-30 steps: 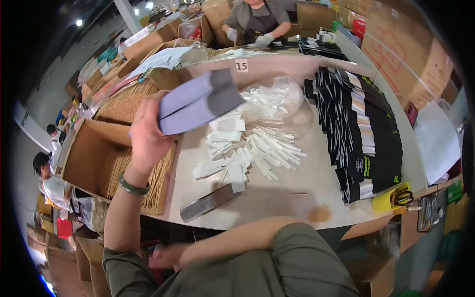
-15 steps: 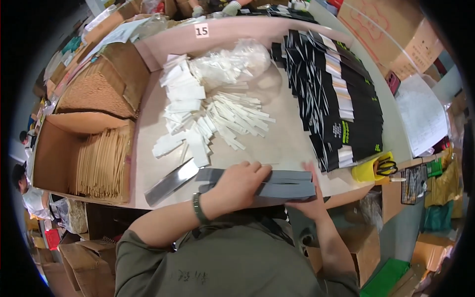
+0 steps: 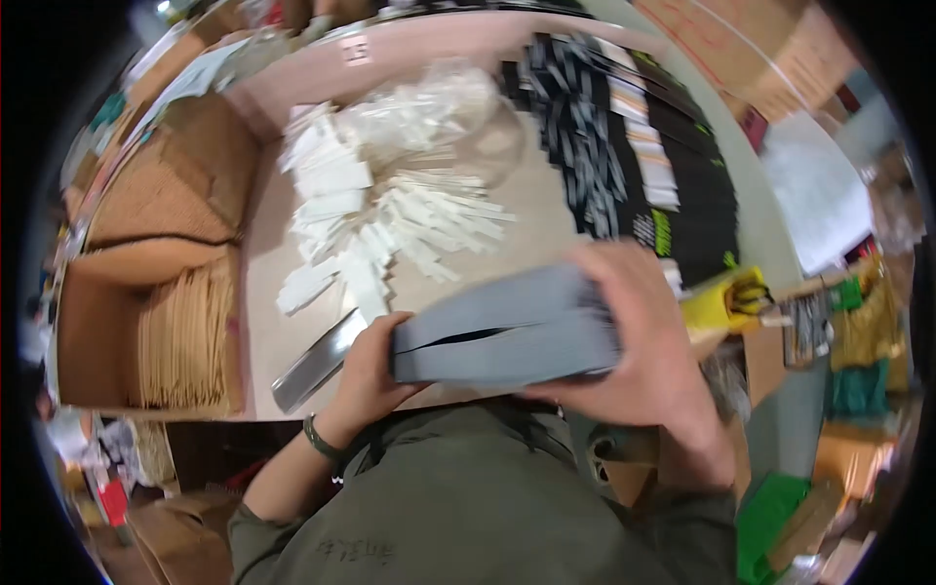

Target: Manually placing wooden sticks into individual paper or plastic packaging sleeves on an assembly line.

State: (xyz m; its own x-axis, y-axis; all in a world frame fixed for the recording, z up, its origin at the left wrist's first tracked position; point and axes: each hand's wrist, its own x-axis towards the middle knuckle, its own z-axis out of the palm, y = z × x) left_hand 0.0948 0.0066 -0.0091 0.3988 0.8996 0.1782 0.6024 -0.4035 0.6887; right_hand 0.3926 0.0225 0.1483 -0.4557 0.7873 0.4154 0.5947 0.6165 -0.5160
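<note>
Between my hands, raised above the near edge of the table, is a thick grey stack of flat pieces (image 3: 497, 341) with a dark slit along its middle. My left hand (image 3: 369, 363) grips its left end. Larger in view, my right hand (image 3: 639, 327) wraps round the right end, partly smeared by motion. Just left of my left hand lies a shiny metal strip (image 3: 317, 363) on the table. Beyond the stack, white paper strips (image 3: 444, 219) spread loosely, beside a clear plastic bag (image 3: 424, 109). I cannot make out what material the grey pieces are.
Cardboard boxes line the left; the nearer box (image 3: 239, 331) holds upright brown pieces (image 3: 185, 336). Overlapping black packaging pieces (image 3: 687, 185) lie at the right. A yellow holder (image 3: 704, 309) with dark-handled scissors (image 3: 749, 291) stands at the right edge, near a white sheet (image 3: 814, 190).
The grey stack has risen toward me, and its broad slit side shows larger. My left hand has shifted left to its end; my right hand now wraps the other end. The view has tilted slightly.
</note>
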